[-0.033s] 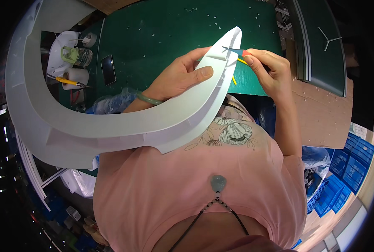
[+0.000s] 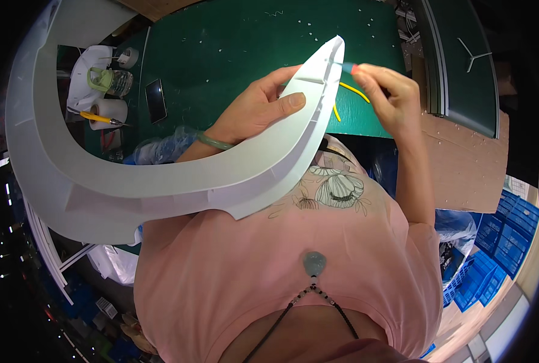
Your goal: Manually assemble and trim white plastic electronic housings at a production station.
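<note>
A large, curved white plastic part [image 2: 160, 181] sweeps from the far left across my front and narrows to a pointed tip at the upper middle. My left hand [image 2: 254, 109] grips it near that narrow end, thumb on the face and the fingers partly hidden behind it. In my right hand [image 2: 393, 97] is a small knife [image 2: 348, 67] with a blue and red handle, pinched between thumb and fingers. Its thin blade, blurred, is at the ribbed edge just below the tip. I cannot tell whether it touches.
Yellow tool handles [image 2: 355, 92] lie on the green table [image 2: 233, 42] behind the part. At left are a phone [image 2: 156, 100], a green-lidded bottle [image 2: 115, 81], a tape roll [image 2: 113, 111] and a yellow-handled cutter [image 2: 97, 117]. Blue crates [image 2: 508, 233] stand at right beyond cardboard [image 2: 460, 163].
The knife has shifted slightly up, and its blade has drawn back from the part's inner face to its edge. The part's tip has moved slightly left with my left hand.
</note>
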`<state>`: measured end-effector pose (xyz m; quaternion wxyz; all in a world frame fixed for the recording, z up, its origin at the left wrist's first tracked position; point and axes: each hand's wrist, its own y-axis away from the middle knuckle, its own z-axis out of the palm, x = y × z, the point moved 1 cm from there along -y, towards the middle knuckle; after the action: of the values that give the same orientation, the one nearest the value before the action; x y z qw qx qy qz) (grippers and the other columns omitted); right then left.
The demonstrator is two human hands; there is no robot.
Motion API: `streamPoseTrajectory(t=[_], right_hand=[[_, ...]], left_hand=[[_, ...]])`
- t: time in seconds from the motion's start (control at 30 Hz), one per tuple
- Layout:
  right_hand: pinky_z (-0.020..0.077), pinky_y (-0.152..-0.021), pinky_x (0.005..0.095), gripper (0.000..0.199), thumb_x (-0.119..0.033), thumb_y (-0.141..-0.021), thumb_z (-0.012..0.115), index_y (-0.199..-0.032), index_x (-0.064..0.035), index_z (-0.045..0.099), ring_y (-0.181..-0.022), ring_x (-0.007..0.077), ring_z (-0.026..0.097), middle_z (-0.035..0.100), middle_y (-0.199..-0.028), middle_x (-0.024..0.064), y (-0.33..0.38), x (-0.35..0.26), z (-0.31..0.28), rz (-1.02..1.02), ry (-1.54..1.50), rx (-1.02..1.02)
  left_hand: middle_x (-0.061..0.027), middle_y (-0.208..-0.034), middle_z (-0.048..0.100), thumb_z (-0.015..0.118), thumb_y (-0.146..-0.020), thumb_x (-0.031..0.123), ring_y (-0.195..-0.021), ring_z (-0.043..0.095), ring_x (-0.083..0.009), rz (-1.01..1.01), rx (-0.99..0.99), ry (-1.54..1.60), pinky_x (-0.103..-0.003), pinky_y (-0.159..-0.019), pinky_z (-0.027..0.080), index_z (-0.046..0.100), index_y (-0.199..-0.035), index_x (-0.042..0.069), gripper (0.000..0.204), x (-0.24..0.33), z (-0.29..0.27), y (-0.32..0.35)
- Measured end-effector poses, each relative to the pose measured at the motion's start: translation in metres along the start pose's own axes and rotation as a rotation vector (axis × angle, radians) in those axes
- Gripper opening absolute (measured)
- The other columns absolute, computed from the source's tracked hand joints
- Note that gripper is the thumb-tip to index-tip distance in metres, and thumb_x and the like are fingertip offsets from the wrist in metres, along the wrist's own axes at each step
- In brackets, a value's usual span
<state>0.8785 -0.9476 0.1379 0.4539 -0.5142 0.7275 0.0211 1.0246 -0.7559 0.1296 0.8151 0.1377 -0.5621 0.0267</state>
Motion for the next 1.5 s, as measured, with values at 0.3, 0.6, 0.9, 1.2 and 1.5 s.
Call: streamPoseTrajectory(t=[0.3, 0.6, 0.9, 1.2, 1.5], right_hand=[[0.0444, -0.061, 0.0213, 0.023, -0.017, -0.087, 0.067, -0.099, 0.0021, 0.068, -0.071, 0.0081, 0.057, 0.068, -0.085, 0.007, 0.007, -0.002, -0.003, -0.025, -0.156, -0.043], [0.038, -0.055, 0.0205, 0.028, -0.026, -0.09, 0.064, -0.094, 0.0009, 0.07, -0.065, 0.0042, 0.048, 0.057, -0.07, -0.0036, -0.013, 0.086, -0.005, 0.439, -0.132, 0.139], [0.0271, -0.054, 0.0193, 0.037, -0.037, -0.091, 0.06, -0.096, -0.0018, 0.07, -0.06, 0.0029, 0.035, 0.042, -0.065, -0.0076, -0.017, 0.025, 0.02, 0.239, -0.452, 0.012], [0.0345, -0.054, 0.0197, 0.023, -0.025, -0.086, 0.068, -0.075, -0.0045, 0.066, -0.059, 0.0019, 0.045, 0.057, -0.065, -0.0044, -0.053, 0.008, 0.055, 0.32, -0.656, -0.15], [0.0175, -0.037, 0.0172, 0.026, -0.03, -0.088, 0.065, -0.094, -0.0047, 0.065, -0.04, -0.0004, 0.026, 0.041, -0.057, -0.0096, 0.015, 0.091, 0.078, 1.004, -0.729, 0.095]], left_hand=[[-0.0096, -0.12, 0.056, 0.06, -0.091, 0.022, -0.104, 0.058, -0.0133, -0.014, -0.003, 0.067, -0.028, -0.088, 0.049, 0.039, -0.137, 0.003, 0.054, -0.001, 0.002, 0.0], [-0.008, -0.115, 0.059, 0.064, -0.089, 0.023, -0.1, 0.058, -0.0119, -0.005, -0.073, 0.096, -0.026, -0.084, 0.05, 0.039, -0.137, 0.003, 0.057, 0.001, 0.009, -0.001], [-0.0079, -0.115, 0.059, 0.061, -0.091, 0.025, -0.099, 0.06, -0.0112, -0.002, -0.026, 0.238, -0.026, -0.083, 0.05, 0.038, -0.138, 0.003, 0.057, -0.007, -0.001, 0.001], [-0.0086, -0.113, 0.058, 0.051, -0.095, 0.031, -0.091, 0.063, -0.0155, -0.096, -0.08, 0.223, -0.031, -0.081, 0.055, 0.033, -0.141, 0.007, 0.054, -0.014, -0.013, 0.002], [-0.0028, -0.107, 0.057, 0.048, -0.097, 0.033, -0.085, 0.06, -0.0087, -0.172, -0.1, 0.453, -0.024, -0.073, 0.052, 0.035, -0.141, 0.009, 0.052, -0.035, -0.048, 0.01]])
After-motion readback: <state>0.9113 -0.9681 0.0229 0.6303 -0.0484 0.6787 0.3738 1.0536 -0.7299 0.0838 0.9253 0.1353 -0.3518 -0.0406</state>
